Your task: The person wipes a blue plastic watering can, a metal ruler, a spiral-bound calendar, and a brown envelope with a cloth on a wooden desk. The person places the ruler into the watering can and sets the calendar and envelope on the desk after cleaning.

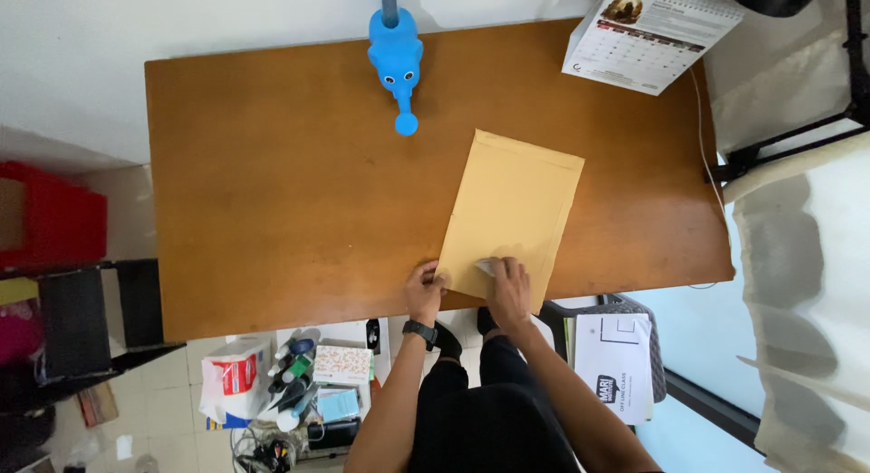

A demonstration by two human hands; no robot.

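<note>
Here, at lower centre, the left hand (424, 290) pins the flat tan padded paper envelope's (512, 210) corner with curled fingers; the right hand (509, 287) seemingly pinches a small white slip (486, 266).

Tan padded envelope (512, 210) on desk; white-red tissue pack (236, 375) on floor.

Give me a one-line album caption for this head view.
Both hands, left and right, press a tan envelope's near edge on a wooden desk.
</note>
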